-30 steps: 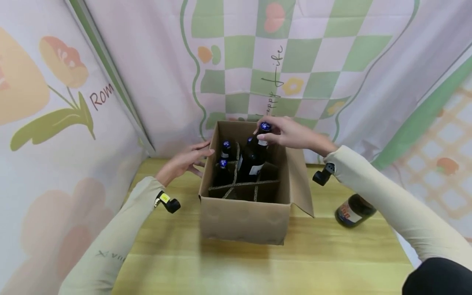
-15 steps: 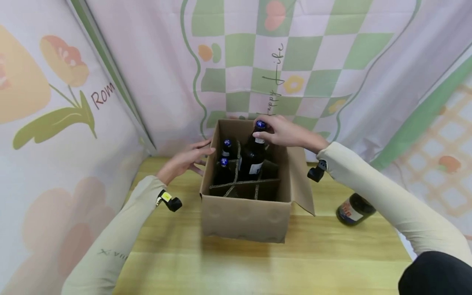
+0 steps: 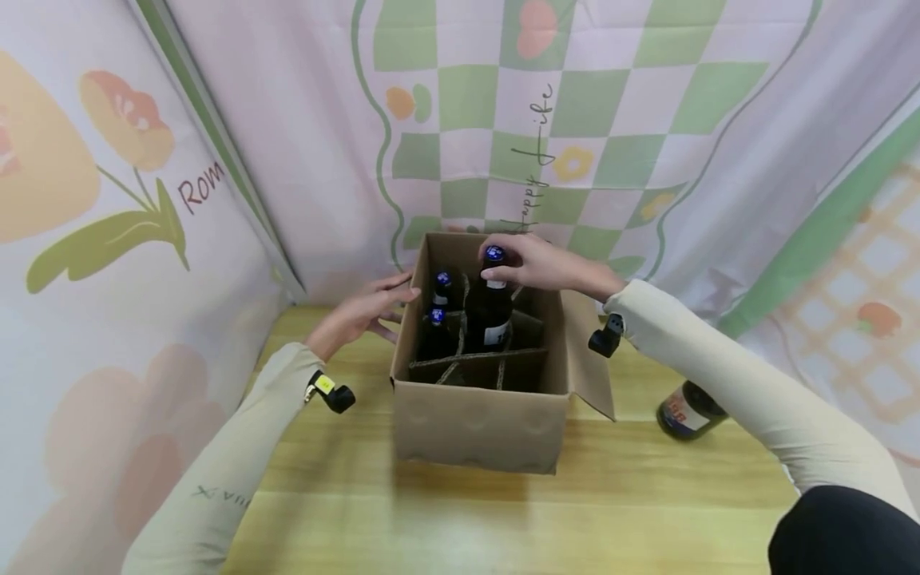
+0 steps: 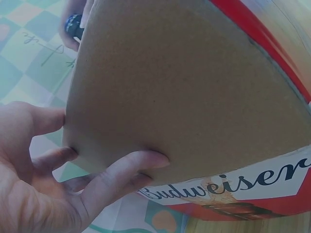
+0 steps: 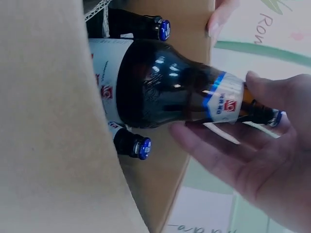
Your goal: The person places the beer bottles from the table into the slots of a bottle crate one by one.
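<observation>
A dark beer bottle [image 3: 492, 307] with a blue cap stands upright in the divided cardboard box [image 3: 477, 427], its upper part above the dividers. My right hand [image 3: 532, 263] grips it by the neck; the right wrist view shows thumb and fingers around the bottle's neck label [image 5: 227, 99]. Against the left side of the box rests my left hand [image 3: 359, 313], fingers extended, fingertips at the rim. In the left wrist view these fingers touch a brown flap [image 4: 170, 87] beside printed Budweiser lettering. Two capped bottles [image 3: 437, 317] sit in the left compartments.
Another brown bottle [image 3: 690, 411] stands on the wooden table [image 3: 460, 527] to the right, under my right forearm. A flap [image 3: 589, 351] juts out from the box's right side. A patterned curtain [image 3: 460, 152] hangs close behind the box.
My right hand has moved left and slightly down with the bottle, which now stands straighter. The left hand has stayed at the box's side.
</observation>
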Motion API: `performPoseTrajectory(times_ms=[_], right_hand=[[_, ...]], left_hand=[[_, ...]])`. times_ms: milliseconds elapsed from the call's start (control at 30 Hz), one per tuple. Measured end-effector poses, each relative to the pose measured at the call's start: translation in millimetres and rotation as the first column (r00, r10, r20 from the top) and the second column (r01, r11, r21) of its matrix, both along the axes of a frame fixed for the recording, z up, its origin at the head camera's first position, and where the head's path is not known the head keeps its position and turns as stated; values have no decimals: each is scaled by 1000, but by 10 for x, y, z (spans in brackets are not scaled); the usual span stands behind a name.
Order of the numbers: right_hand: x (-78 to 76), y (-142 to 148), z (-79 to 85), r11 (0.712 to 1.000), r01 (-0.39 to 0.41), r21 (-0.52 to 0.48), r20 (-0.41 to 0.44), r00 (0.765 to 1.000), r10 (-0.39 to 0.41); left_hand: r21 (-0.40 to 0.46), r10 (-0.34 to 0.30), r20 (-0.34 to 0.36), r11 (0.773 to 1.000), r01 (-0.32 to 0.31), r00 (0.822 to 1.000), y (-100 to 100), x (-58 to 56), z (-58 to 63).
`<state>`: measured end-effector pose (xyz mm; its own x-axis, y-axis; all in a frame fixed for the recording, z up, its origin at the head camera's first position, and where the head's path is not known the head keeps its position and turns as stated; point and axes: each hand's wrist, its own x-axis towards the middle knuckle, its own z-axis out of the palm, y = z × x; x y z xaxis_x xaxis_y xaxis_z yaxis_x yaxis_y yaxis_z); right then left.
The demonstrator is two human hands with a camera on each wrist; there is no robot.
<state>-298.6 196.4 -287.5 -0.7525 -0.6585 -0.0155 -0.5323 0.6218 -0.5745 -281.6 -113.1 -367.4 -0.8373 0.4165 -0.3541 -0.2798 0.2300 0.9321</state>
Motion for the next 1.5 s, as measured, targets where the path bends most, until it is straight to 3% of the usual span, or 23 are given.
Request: performPoseTrajectory(times_ms=[133,600,800,967,1067,1333,1500], right_hand=[[-52,46,-32,997,68,-46,155,986,-60],[-16,-4,-64,999,38,13,149,988,-40],[-58,-3,-200,999,10,39,187,982,-17],[-61,-36,-303,977,-93,190,117,991,72],[-57,-36,-285,962,-138,234,77,989,123],[-29,121,-88,993,-40,109,0,999,40],[2,260,-98,995,-25,98,-37,999,28]], left_hand=[[12,9,8,1000,-9,1000,5,7,-13],[5,8,2,1000,-8,1000,-20,2,8],[13,0,3,1000,0,1000,-21,-17,-3],[14,1,3,1000,-1,1000,-24,-26,-5],[10,-4,6,1000,4,1000,-27,-29,2],[13,-9,-7,1000,9,1000,-7,-9,24],[17,-8,6,1000,8,1000,7,2,23]])
